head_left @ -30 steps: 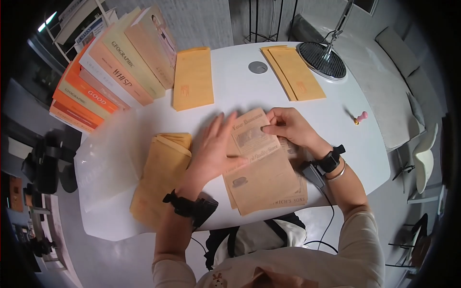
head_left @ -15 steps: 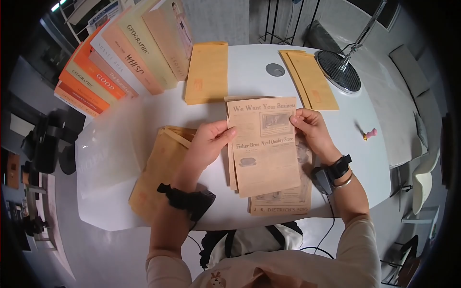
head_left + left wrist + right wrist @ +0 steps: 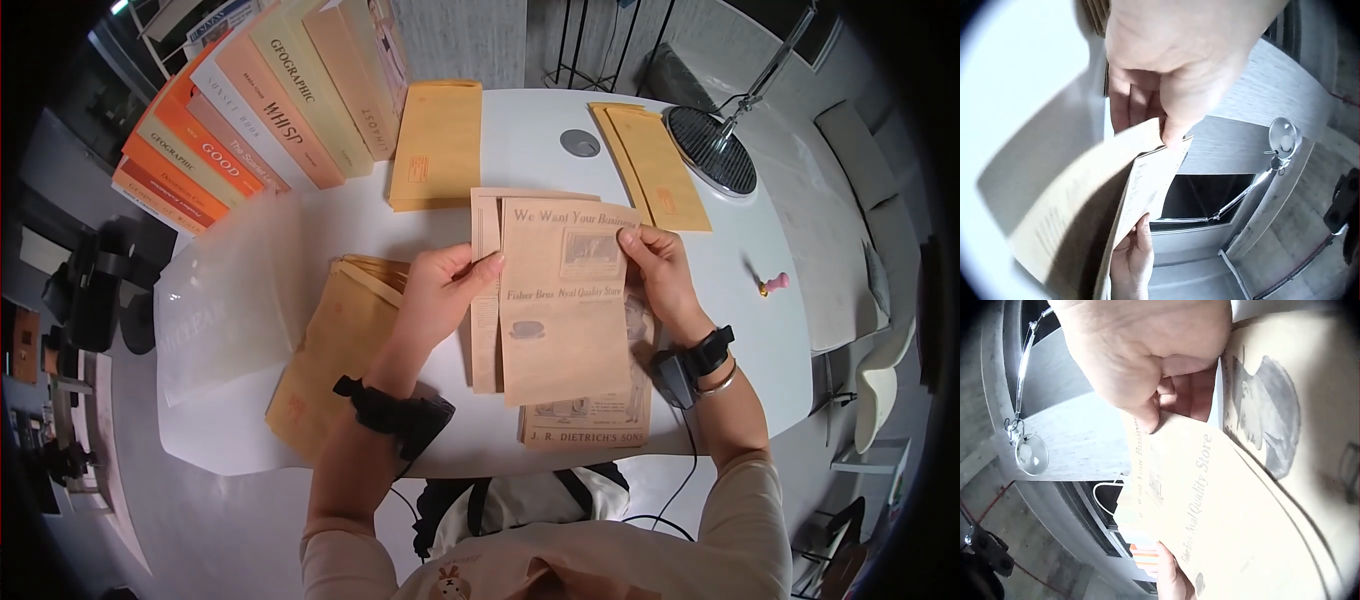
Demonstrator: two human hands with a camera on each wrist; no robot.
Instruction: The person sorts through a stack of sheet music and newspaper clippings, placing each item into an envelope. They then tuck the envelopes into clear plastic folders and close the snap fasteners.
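Note:
Two brownish printed sheets are held up over the table. The front sheet [image 3: 565, 340], headed "We Want Your Business", overlaps a second sheet [image 3: 485, 290] that shows along its left side. My left hand [image 3: 440, 295] pinches both at the left, thumb on the front; in the left wrist view the left hand [image 3: 1179, 69] grips their edge. My right hand [image 3: 662, 280] pinches the front sheet's upper right edge, and in the right wrist view the right hand [image 3: 1147, 362] has its thumb on that sheet [image 3: 1204, 506]. Below lies a printed stack [image 3: 590, 437] marked "J. R. Dietrich's Sons".
Yellow envelopes lie at the left [image 3: 330, 370], back middle [image 3: 437, 145] and back right [image 3: 665, 180]. A row of books [image 3: 270, 110] stands back left, above a translucent plastic sheet [image 3: 225, 300]. A lamp base [image 3: 708, 150] and a pink-handled stamp [image 3: 775, 284] are at the right.
The sheets were lifted from the stack and turned upright, with both hands now gripping their sides. Since then the front sheet has shifted right, baring more of the one behind.

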